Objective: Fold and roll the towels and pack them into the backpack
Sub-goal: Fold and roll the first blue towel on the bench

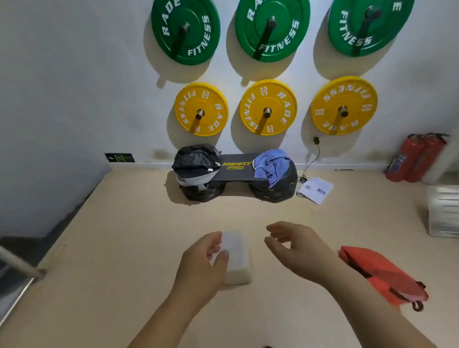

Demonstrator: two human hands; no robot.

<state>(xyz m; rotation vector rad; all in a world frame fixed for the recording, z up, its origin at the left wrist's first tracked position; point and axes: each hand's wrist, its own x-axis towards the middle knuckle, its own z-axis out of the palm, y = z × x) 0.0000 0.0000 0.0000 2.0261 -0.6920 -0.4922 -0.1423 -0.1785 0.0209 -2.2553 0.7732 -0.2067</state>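
Head view: we see a beige smooth floor (pixel 147 264) and a white wall (pixel 61 77) hung with three round green weight plates (pixel 185 25) above three smaller yellow ones (pixel 268 108).

Against the wall is a black board tabletop marked JOINFIT (pixel 236 170), set on two stacks of black discs (pixel 274 192).

Edges: a stair drop with a metal rail (pixel 8 262) on the left, two red fire extinguishers (pixel 415 157) in the right corner, and a flat orange-red fabric bag (pixel 384 274) on the floor beside the right forearm. The floor stretch between us and the tabletop is open.

A black-and-grey soft backpack (pixel 196 160) sits on the tabletop's left end. A crumpled light-blue towel (pixel 272 164) is draped over the right end, unfolded.

The left hand (pixel 200 262) is half-curled and overlaps a white rectangular block (pixel 237 256) on the floor; we can't tell if they touch. The right hand (pixel 295 243) is loosely spread and holds nothing.
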